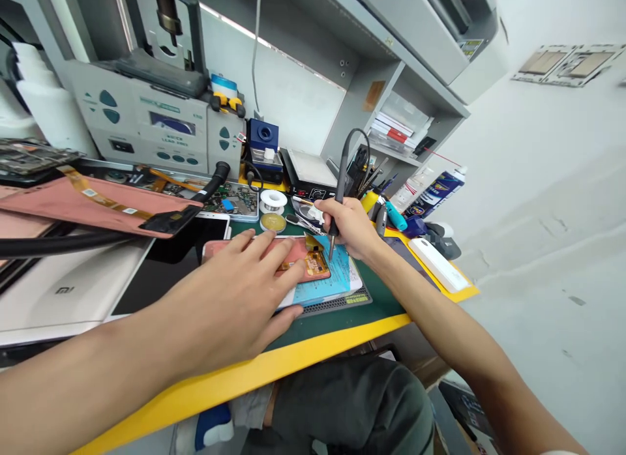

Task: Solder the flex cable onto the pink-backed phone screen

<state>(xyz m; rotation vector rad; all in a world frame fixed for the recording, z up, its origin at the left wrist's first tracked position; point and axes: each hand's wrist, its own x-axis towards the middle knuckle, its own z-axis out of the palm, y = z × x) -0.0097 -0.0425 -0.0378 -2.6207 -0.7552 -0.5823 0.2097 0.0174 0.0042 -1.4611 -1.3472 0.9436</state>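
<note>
My right hand (356, 228) grips a soldering iron (342, 171) like a pen. Its tip points down beside the edge of a pink phone screen panel (295, 251), close to the orange flex circuit (317, 264) at the panel's right end. Whether the tip touches anything I cannot tell. My left hand (239, 282) lies over the panel with fingers spread, covering much of its left and middle. Beneath the panel is a blue sheet (345, 263) with print on a white stack.
A solder spool (273, 201) and a round tin of yellowish paste (272, 223) stand behind the panel. A hot-air station (147, 126) is at the back left. Phones and another pink panel (98, 204) lie left. Bottles, tools and a white box (439, 264) are at right.
</note>
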